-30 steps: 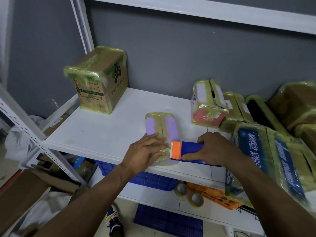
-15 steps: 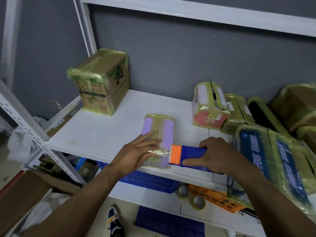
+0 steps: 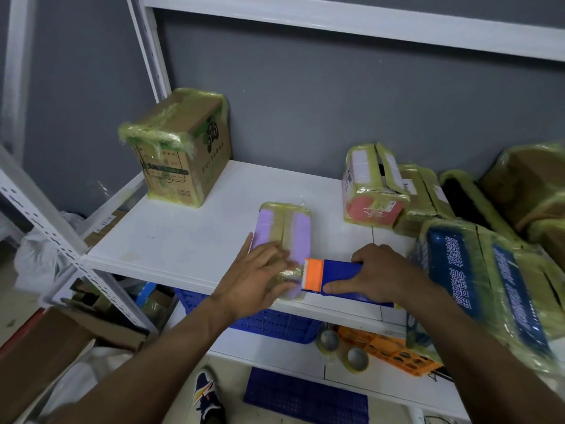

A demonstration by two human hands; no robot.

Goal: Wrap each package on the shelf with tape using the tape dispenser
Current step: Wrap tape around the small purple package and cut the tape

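Seemingly near the end, with the other boxes (image 3: 374,191) taped, I press my flat left hand (image 3: 260,270) on the purple package (image 3: 293,228) at the shelf (image 3: 183,240) front while my right hand (image 3: 379,270) grips the tape dispenser (image 3: 333,275) beside it.

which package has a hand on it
The flat purple package at the front of the shelf: the left hand presses on it, the dispenser meets it. No other is purple.
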